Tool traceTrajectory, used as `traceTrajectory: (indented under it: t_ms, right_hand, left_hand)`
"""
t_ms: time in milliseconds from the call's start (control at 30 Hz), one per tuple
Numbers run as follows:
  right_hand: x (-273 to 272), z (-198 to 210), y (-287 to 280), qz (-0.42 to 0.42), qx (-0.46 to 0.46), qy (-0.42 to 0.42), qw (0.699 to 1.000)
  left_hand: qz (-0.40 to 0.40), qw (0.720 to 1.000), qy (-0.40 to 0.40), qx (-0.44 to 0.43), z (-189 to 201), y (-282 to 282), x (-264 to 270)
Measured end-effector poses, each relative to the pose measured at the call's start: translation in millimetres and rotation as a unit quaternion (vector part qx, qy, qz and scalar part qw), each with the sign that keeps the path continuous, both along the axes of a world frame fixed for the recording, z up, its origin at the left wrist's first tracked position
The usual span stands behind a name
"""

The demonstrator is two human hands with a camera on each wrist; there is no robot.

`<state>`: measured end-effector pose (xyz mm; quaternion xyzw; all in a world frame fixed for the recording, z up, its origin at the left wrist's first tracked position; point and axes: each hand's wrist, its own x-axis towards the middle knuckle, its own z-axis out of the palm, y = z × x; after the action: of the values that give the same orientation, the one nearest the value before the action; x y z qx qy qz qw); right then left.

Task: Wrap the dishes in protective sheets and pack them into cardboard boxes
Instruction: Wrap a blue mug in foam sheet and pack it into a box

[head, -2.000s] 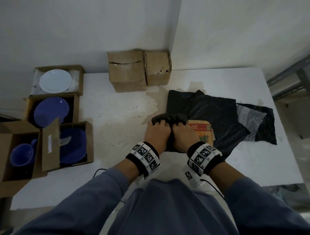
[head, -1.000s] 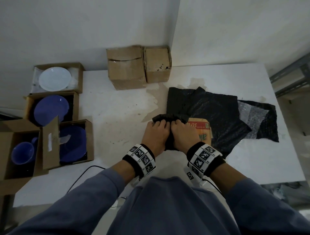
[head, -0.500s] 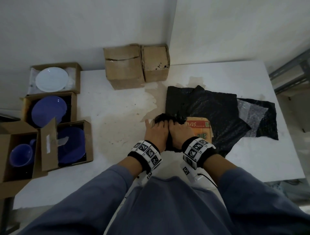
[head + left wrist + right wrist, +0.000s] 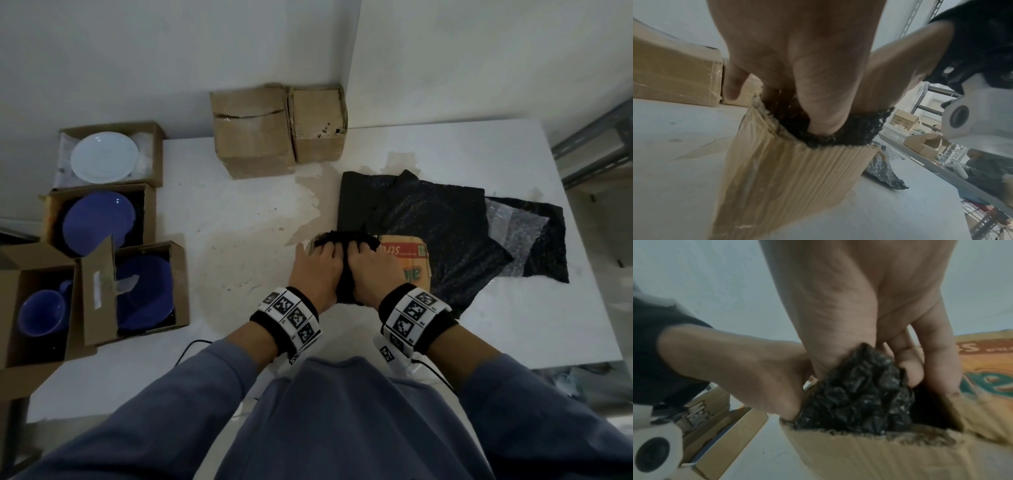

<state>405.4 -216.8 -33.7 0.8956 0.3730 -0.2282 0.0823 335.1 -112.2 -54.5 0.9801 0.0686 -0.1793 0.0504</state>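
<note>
A dish bundle wrapped in black bubble sheet [image 4: 346,238] sits in the mouth of a small open cardboard box [image 4: 407,260] at the table's middle. My left hand [image 4: 318,270] and right hand [image 4: 371,270] lie side by side on top of it. In the left wrist view the thumb digs into the black bundle [image 4: 859,134] at the box's [image 4: 793,178] rim, and the fingers curl inside. In the right wrist view curled fingers grip the bundle [image 4: 855,399] just above the box's torn edge [image 4: 879,456]. The dish inside is hidden.
Black sheets [image 4: 421,219] and a clear bubble sheet [image 4: 510,233] lie right of the box. Two closed cartons [image 4: 253,130] stand at the back wall. At the left, open boxes hold a white plate [image 4: 104,157], blue plate [image 4: 97,222], blue bowl [image 4: 144,294] and blue mug [image 4: 41,311].
Both hands have stayed together on the black bundle and shifted slightly away from me over the box. Nothing else on the table has moved.
</note>
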Motion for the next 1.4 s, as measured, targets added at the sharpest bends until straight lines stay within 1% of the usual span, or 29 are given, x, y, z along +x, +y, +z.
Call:
traceTrajectory:
  t_ms: [100, 200, 300, 467, 533, 633, 733, 800, 967, 1100, 1200, 1267, 1300, 1400]
  right_hand:
    - [-1.2, -2.4, 1.6, 0.003, -0.014, -0.004, 1.0]
    - [3.2, -5.3, 7.2, 0.02, -0.027, 0.003, 0.999]
    - [8.7, -8.2, 13.5, 0.005, -0.037, 0.034, 0.999]
    - [14.2, -10.2, 14.7, -0.014, -0.031, 0.069, 0.997]
    - [13.5, -11.6, 12.0, -0.011, -0.027, 0.065, 0.997]
    - [12.2, -12.1, 7.5, -0.006, -0.014, 0.062, 0.998]
    - [10.7, -10.7, 7.2, -0.005, -0.009, 0.06, 0.998]
    - [9.7, -10.4, 7.7, -0.008, -0.007, 0.057, 0.998]
    - [8.4, -7.6, 6.4, -0.012, -0.004, 0.058, 0.998]
    - [8.7, -3.4, 7.3, -0.016, -0.012, 0.061, 0.998]
    - [3.0, 2.1, 8.4, -0.001, -0.041, 0.016, 0.999]
    - [-3.0, 6.4, 9.4, 0.009, -0.056, -0.019, 0.998]
    - [-5.2, 6.9, 9.6, 0.009, -0.058, -0.023, 0.998]
    - [-4.7, 0.8, 9.8, -0.009, -0.049, -0.006, 0.999]
  left_hand:
    - [0.001, 1.0, 0.012, 0.007, -4.5, -0.8, 1.7]
    - [-0.002, 0.999, 0.042, 0.009, -5.5, 0.2, 6.2]
    - [0.004, 0.998, 0.067, -0.003, -5.4, 0.0, 12.5]
    - [0.011, 0.996, 0.087, -0.02, -1.5, 0.2, 17.9]
    - [0.001, 0.997, 0.071, -0.015, 1.8, -1.1, 15.5]
    - [-0.009, 1.0, 0.009, 0.0, 6.4, -2.9, 5.9]
    - [-0.02, 0.999, -0.018, 0.028, 6.6, -4.1, -3.7]
    - [-0.022, 0.999, -0.018, 0.033, 6.1, -3.5, -5.2]
    - [-0.015, 0.999, 0.025, 0.016, -2.6, -1.6, 1.7]
    - [0.0, 0.999, 0.044, -0.012, -7.3, -1.6, 11.1]
    - [0.005, 0.997, 0.065, -0.044, -6.6, 2.1, 14.7]
    - [-0.001, 0.997, 0.055, -0.053, -6.8, 4.8, 12.8]
    - [-0.003, 0.998, 0.046, -0.051, -7.2, 4.7, 10.8]
    - [0.001, 0.999, -0.006, -0.034, -7.0, 0.6, 3.3]
